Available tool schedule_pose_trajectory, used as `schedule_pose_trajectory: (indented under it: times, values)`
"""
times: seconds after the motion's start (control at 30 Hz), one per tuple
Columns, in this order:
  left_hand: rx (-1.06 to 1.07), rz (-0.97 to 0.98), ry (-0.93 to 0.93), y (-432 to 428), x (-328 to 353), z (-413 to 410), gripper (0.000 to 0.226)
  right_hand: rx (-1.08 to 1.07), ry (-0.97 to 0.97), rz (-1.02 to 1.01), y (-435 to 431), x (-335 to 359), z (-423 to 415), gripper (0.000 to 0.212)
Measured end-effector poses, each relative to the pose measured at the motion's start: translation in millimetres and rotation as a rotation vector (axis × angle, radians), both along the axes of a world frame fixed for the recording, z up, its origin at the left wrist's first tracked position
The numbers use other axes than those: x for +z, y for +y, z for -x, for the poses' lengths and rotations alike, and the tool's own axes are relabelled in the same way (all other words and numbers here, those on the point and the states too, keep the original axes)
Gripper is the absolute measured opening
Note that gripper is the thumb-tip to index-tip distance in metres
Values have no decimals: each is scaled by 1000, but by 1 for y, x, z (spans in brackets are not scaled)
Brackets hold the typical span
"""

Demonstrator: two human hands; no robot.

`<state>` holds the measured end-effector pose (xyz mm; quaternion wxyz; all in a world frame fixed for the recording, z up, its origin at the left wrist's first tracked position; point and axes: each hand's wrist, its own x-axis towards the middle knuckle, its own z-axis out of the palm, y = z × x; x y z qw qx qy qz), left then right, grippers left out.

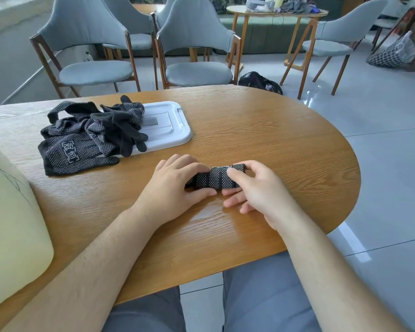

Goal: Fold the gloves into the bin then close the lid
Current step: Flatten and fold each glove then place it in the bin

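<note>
Head view has the folded glove (pixel 216 179) lying on the table (pixel 273 130), its long axis running left to right between the hands; the left hand (pixel 175 185) curls over its left end; the right hand (pixel 256 188) pinches its right end; the bin (pixel 15 224) stands well off left, nearer the left hand.

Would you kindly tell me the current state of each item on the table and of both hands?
bin: at the left edge, inside not visible.
lid: off the bin, flat on the table.
glove pile: unfolded, heaped, partly on the lid.
glove bundle: folded compactly, on the table between both hands.
left hand: grips the bundle's left end.
right hand: pinches its right end.
</note>
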<state>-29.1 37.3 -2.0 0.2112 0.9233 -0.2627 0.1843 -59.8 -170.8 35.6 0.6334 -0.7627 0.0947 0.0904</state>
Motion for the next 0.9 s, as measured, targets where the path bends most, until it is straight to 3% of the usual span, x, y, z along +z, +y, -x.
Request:
schedule_pose_trajectory:
  times: [0.1, 0.2, 0.27, 0.33, 0.4, 0.47, 0.67, 0.9]
  values:
    - [116, 200, 28, -7, 14, 15, 56, 6, -23, -63, 0, 2, 1, 23]
    - [350, 411, 288, -16, 27, 37, 68, 7, -54, -79, -3, 6, 2, 21]
    - [348, 554, 526, -21, 28, 50, 81, 17, -78, -93, -5, 11, 3, 19]
    - [298, 838, 745, -25, 34, 54, 86, 33, -93, -106, -5, 16, 4, 17]
    - [219, 1134, 938, -29, 39, 48, 74, 54, -98, -116, -3, 18, 5, 18]
    - [147, 1277, 1083, -31, 45, 43, 56, 74, -107, -124, -2, 18, 5, 19]
    - [91, 1441, 1022, -39, 49, 39, 26, 114, -117, -173, -8, 17, 12, 23]
    - [172, 1276, 853, -31, 77, 48, 18, 100, -194, -209, -2, 31, 11, 24]
